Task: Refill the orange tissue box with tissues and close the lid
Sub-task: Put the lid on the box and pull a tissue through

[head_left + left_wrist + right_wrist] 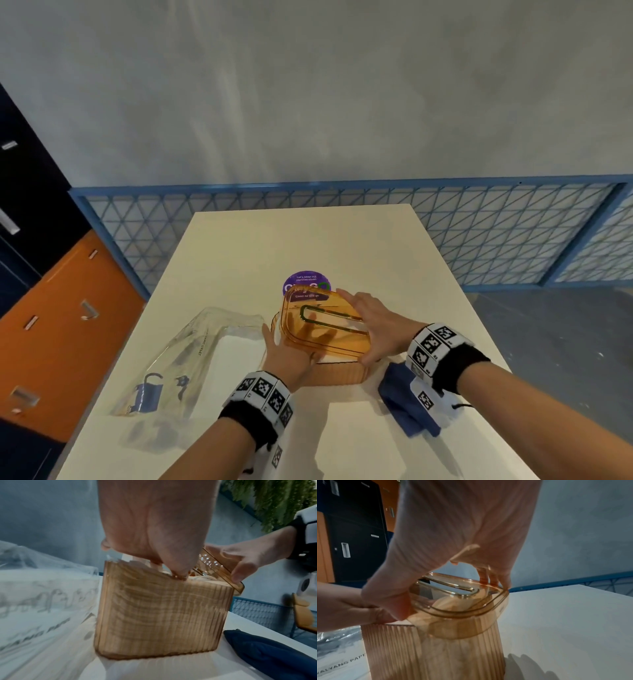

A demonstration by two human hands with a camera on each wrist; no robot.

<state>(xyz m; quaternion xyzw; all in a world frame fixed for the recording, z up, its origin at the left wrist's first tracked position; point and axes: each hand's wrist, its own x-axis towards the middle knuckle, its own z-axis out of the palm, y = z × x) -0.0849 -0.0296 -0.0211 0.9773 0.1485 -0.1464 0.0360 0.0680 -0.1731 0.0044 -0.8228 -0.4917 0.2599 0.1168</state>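
Observation:
The orange ribbed tissue box point(342, 375) stands on the white table point(308, 240), and white tissues point(205, 580) show at its open top. My right hand point(370, 325) grips the clear orange slotted lid point(325, 325) by its right side, thumb at the near corner, and holds it tilted just above the box. My left hand point(291, 353) reaches under the lid. Its fingers show through the lid, spread on the tissues, with the thumb outside the box's left wall. In the right wrist view the lid point(458, 601) hangs over the box point(436, 649).
An empty clear plastic wrapper point(178, 359) lies left of the box. A folded blue cloth point(407, 404) lies at the right, under my right wrist. A purple round sticker point(305, 281) sits behind the box. A blue mesh fence point(479, 233) runs past the table's far edge.

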